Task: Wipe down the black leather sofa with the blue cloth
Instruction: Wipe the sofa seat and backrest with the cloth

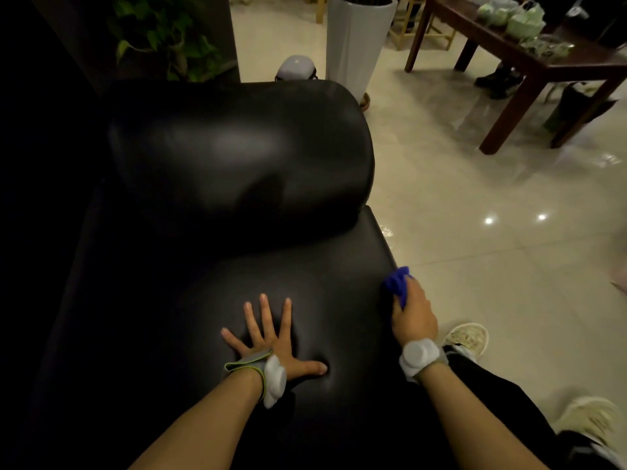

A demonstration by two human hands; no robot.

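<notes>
You've got a smooth black leather sofa (pixel 237 157) with a soft sheen, and the blue cloth (pixel 398 283) looks like soft, crumpled fabric. Your floor (pixel 492 232) is glossy polished tile, and the table (pixel 529 59) looks like dark varnished wood.

Most of the blue cloth (pixel 397 283) is covered by the right hand (pixel 414 313) — only a bunched end shows, and that hand's fingertips are hidden. The sofa (pixel 237 157) sinks into darkness at the left, its edge untraceable. The wooden surface (pixel 529 52) is cut off at the frame's edges — the pale green things on it are too blurred to name.
</notes>
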